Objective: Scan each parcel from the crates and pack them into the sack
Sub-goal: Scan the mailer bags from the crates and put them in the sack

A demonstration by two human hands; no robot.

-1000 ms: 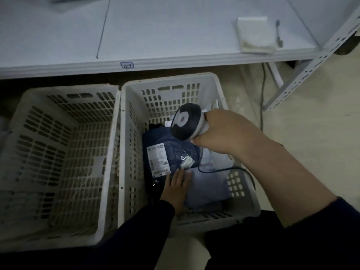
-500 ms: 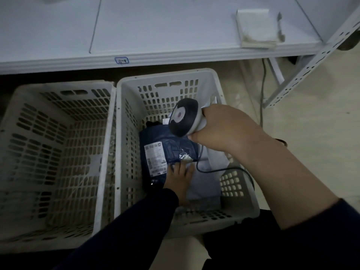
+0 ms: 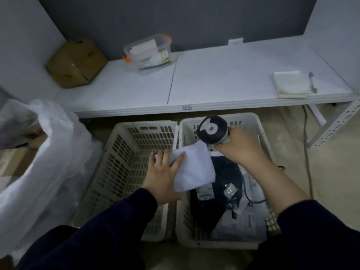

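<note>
Below, the left hand (image 3: 161, 178) pinches the edge of a flat white parcel (image 3: 194, 170), thumb lying on top. It holds the parcel in the air where the left crate (image 3: 124, 172) meets the right crate (image 3: 261, 131). The right hand (image 3: 241, 151) is curled around a black and white scanner (image 3: 211, 129), whose head sits just above the parcel's upper corner. A dark blue parcel (image 3: 226, 172) lies in the right crate on pale parcels (image 3: 239, 221). A white sack (image 3: 50, 152) stands open at far left. Behind the crates runs a white desk (image 3: 224, 78).
</note>
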